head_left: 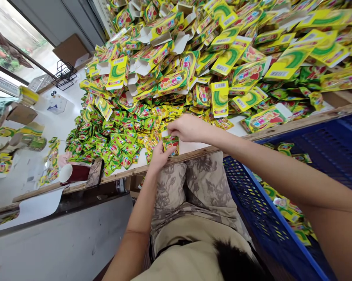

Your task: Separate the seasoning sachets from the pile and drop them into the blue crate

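Observation:
My left hand (160, 157) is closed around a small green and yellow candy box (175, 150), held at the table's front edge with the thumb across its face. Just above the box's upper end is my right hand (189, 128), its fingers curled in a pinch. What those fingertips grip, if anything, is hidden. Close behind both hands lie yellow candy packets (152, 140), and a heap of green candy packets (120, 146) spreads to the left. A large pile of printed candy boxes (171, 84), many with white flaps standing out, rises beyond them.
A blue plastic crate (252, 203) with boxes inside stands at my right, below the table's wooden edge (299, 123). Along the left edge lie a phone (94, 172) and a dark red cup (79, 173) on its side. A black wire rack (63, 74) stands farther back.

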Demonstrator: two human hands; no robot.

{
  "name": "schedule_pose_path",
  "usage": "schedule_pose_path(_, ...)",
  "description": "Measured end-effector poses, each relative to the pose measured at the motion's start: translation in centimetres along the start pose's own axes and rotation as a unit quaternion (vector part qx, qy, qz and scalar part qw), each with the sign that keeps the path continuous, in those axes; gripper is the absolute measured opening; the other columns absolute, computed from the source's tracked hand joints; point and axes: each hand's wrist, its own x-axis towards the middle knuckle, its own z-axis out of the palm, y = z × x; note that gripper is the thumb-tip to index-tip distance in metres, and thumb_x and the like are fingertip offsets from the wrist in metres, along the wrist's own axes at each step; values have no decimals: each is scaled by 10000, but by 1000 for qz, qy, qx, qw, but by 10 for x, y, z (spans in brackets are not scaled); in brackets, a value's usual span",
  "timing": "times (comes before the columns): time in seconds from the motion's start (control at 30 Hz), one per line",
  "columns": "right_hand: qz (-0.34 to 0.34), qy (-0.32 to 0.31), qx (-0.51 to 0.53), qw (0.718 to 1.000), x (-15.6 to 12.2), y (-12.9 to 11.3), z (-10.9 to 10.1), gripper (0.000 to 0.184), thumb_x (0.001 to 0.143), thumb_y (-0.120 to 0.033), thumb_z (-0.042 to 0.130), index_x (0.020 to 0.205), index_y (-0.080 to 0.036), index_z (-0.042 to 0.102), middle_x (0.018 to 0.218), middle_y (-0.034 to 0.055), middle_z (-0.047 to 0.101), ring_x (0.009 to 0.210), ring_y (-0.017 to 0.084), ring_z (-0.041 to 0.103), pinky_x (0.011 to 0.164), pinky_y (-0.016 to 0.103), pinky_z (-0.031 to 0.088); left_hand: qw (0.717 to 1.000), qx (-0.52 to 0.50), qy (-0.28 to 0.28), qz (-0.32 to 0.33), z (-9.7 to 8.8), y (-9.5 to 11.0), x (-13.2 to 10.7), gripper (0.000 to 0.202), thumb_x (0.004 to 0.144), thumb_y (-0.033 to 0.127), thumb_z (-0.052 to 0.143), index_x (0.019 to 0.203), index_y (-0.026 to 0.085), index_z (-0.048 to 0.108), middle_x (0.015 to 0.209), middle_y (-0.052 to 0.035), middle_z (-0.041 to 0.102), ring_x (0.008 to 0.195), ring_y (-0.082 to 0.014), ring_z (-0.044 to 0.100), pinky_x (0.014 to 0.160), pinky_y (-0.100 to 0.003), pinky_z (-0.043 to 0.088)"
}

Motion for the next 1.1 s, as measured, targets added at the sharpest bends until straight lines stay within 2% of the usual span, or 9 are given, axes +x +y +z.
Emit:
schedule_pose_path(0.1,-22,-59,-13,998,5,0,-2,229,800,-153,532,830,-199,754,774,72,732,687,185,605,582,295,318,1000,10,1,8,0,-1,0,450,709,467,757,1007,181,581,995,-52,687,900,-194,619,830,-322,477)
schedule_pose_path(0.23,-20,-76,-3,997,9,0,-5,233,775,-121,546,822,-189,764,762,68,738,677,177,617,587,282,339,1000,23,0,13,-1,-2,0,422,737,481,727,999,184,582,963,-40,674,861,-171,600,799,-294,471)
schedule_pose_path(0.4,-29,-172,131,976,10,6,-5,240,863,-285,526,876,-178,741,654,20,712,523,123,611,604,253,409,999,31,-3,23,-2,1,1,359,764,424,708,999,180,590,1055,-43,677,942,-171,600,856,-287,460)
schedule_pose_path(0.47,-22,-205,141,968,12,7,-2,256,869,-332,530,848,-173,729,618,15,697,489,124,609,602,258,420,999,30,-4,23,-1,2,2,346,765,394,708,1011,178,593,1039,-41,683,947,-174,607,871,-292,458)
schedule_pose_path(0.7,0,-247,121,961,23,1,5,220,866,-259,534,755,-148,687,539,15,638,433,134,589,551,264,395,1000,7,-7,14,-1,1,5,364,746,389,726,1018,183,599,1054,-47,698,1048,-206,619,946,-324,451)
schedule_pose_path(0.8,6,-233,109,966,23,0,7,178,847,-215,548,760,-155,691,566,16,655,453,129,583,541,258,369,1000,1,-7,13,-3,-3,5,399,736,393,741,1035,175,591,1070,-55,696,1050,-208,620,935,-321,458)
schedule_pose_path(0.87,9,-193,94,977,20,0,10,149,824,-190,570,756,-161,699,575,21,662,503,138,589,541,258,349,1000,-6,-10,8,-3,-6,5,425,724,392,756,1046,170,588,1063,-59,699,1027,-207,626,914,-318,466)
schedule_pose_path(1.0,34,-88,68,993,12,2,17,119,787,-239,632,781,-175,732,651,44,697,637,175,607,565,265,334,1000,-16,-13,10,-3,-8,7,444,700,395,776,1038,169,599,997,-46,706,938,-191,638,858,-307,477)
schedule_pose_path(1.1,47,-47,75,995,5,2,21,144,799,-225,615,835,-187,748,736,42,722,691,172,615,594,257,341,1000,-21,-3,18,-2,-9,9,426,685,395,787,999,167,610,962,-37,706,889,-179,637,829,-300,479)
